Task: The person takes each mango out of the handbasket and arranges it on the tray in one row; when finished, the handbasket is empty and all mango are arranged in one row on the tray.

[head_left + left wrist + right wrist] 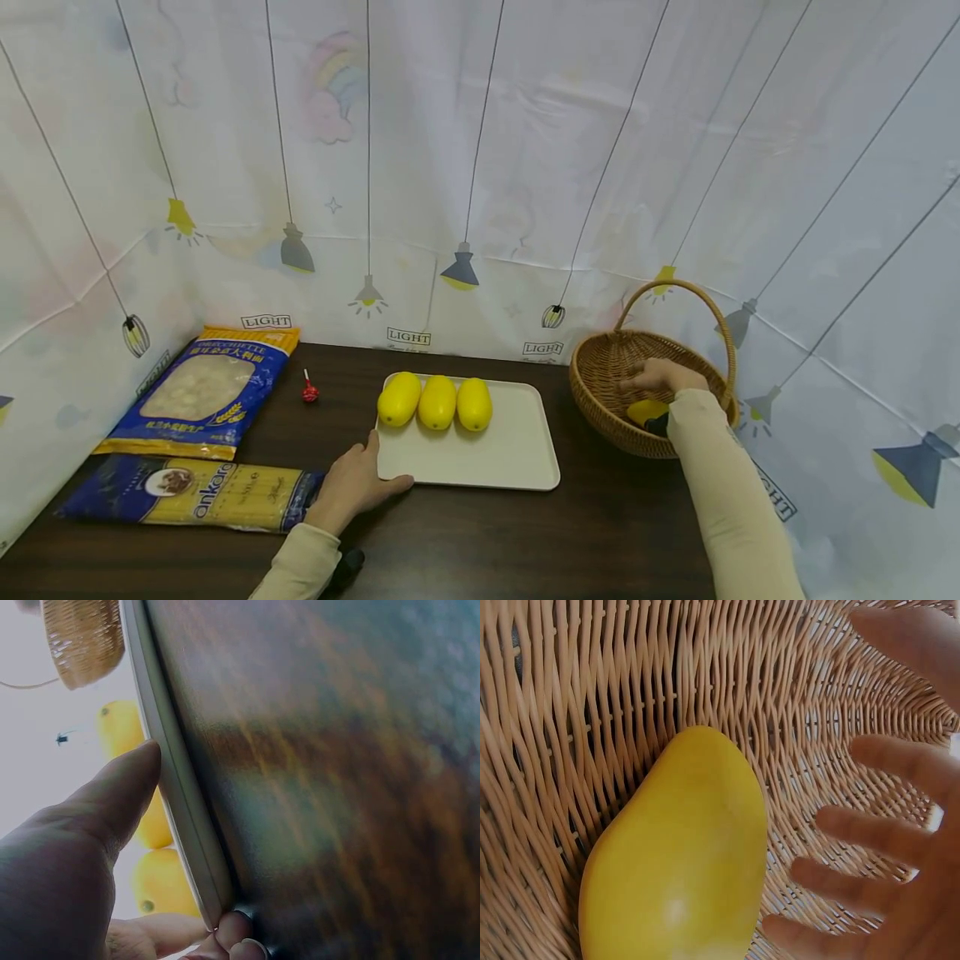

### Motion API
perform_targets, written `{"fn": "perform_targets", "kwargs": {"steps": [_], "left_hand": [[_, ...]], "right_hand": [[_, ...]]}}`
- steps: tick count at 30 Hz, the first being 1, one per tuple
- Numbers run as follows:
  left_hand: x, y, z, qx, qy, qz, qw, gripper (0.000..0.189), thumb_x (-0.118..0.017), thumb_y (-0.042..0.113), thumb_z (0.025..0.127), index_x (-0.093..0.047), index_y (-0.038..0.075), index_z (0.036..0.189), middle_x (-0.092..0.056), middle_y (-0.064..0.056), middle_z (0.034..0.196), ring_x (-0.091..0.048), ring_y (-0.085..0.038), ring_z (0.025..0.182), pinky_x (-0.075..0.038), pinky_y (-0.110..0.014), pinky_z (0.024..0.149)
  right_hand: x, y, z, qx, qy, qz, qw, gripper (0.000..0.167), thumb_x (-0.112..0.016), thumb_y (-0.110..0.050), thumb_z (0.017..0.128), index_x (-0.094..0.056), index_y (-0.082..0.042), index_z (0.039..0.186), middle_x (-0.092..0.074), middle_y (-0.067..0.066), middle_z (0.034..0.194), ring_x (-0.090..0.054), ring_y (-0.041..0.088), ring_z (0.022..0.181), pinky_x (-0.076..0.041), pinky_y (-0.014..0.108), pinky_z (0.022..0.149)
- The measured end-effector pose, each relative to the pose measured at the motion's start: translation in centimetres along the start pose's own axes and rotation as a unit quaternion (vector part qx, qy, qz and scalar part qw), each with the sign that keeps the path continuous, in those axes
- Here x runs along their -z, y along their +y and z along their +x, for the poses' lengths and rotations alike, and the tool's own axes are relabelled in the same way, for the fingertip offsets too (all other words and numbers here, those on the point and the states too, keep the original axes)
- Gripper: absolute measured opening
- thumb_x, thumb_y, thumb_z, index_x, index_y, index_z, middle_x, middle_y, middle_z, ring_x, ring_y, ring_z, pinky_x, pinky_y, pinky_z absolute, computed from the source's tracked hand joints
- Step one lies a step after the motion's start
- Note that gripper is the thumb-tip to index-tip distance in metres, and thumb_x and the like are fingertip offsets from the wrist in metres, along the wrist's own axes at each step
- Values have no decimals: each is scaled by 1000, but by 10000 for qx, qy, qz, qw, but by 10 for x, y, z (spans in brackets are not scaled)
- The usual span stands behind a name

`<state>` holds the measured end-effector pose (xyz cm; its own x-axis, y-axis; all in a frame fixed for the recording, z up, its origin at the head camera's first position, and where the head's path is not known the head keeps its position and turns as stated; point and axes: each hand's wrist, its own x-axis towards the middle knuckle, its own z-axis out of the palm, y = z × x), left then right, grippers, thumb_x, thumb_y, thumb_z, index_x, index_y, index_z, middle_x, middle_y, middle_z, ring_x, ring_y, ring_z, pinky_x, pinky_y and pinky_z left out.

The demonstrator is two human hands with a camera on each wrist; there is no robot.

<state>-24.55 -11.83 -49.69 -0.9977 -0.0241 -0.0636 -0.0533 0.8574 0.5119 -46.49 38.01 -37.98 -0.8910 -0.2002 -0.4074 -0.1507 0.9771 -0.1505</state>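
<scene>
My left hand holds the front left corner of a cream tray, its thumb along the front rim and other fingers round the corner. Three yellow oval fruits, like mangoes, lie side by side at the tray's back left. Inside the wicker basket is my right hand, its fingers spread and holding nothing. Just beside those fingers, a smooth yellow mango rests against the woven wall; the right forearm partly covers it in the head view.
A blue pasta bag and an ankara spaghetti pack lie at the left. Between the bag and the tray is a red lollipop. The basket's arched handle rises at the right, and a printed curtain hangs behind the dark table.
</scene>
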Motion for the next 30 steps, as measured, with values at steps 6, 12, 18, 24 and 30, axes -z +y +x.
{"fn": "perform_targets", "kwargs": {"steps": [6, 12, 18, 24, 30], "left_hand": [[1, 0, -1, -23, 21, 18, 10000, 108, -76, 60, 80, -33, -8, 152, -57, -34, 133, -63, -44, 113, -52, -55, 95], [-1, -1, 0, 7, 26, 8, 10000, 108, -76, 60, 80, -33, -8, 152, -58, -33, 132, -63, -42, 112, -52, -54, 95], [0, 0, 0, -20, 37, 2, 10000, 108, -76, 60, 80, -33, -8, 152, -57, -34, 132, -63, -43, 112, -52, -55, 95], [-1, -1, -1, -82, 158, -8, 9998, 108, -77, 58, 79, -34, -8, 152, -60, -32, 127, -65, -39, 104, -53, -53, 90], [-1, -1, 0, -115, 182, 7, 9998, 108, -78, 58, 79, -35, -8, 152, -60, -33, 126, -65, -39, 103, -54, -52, 88]], "right_hand": [[-3, 0, -7, -168, -372, 335, 9986, 83, -61, -52, 94, -39, 5, 151, -28, 39, 155, -35, 58, 138, -43, 63, 106], [-6, 0, -8, -323, -497, 844, 9947, 86, -77, -36, 86, -39, 4, 151, -32, 38, 154, -38, 58, 137, -46, 61, 104], [-8, 6, -6, -373, -535, 467, 9968, 78, -82, -20, 80, -49, -4, 148, -37, 33, 154, -40, 57, 136, -50, 61, 97], [-9, 9, -6, -502, -467, 287, 9972, 73, -83, -20, 79, -54, -7, 145, -40, 32, 152, -39, 58, 135, -48, 66, 96], [-11, 9, -8, -480, -530, 87, 9974, 63, -78, -14, 85, -55, -4, 142, -47, 32, 147, -42, 57, 132, -50, 61, 95]]}}
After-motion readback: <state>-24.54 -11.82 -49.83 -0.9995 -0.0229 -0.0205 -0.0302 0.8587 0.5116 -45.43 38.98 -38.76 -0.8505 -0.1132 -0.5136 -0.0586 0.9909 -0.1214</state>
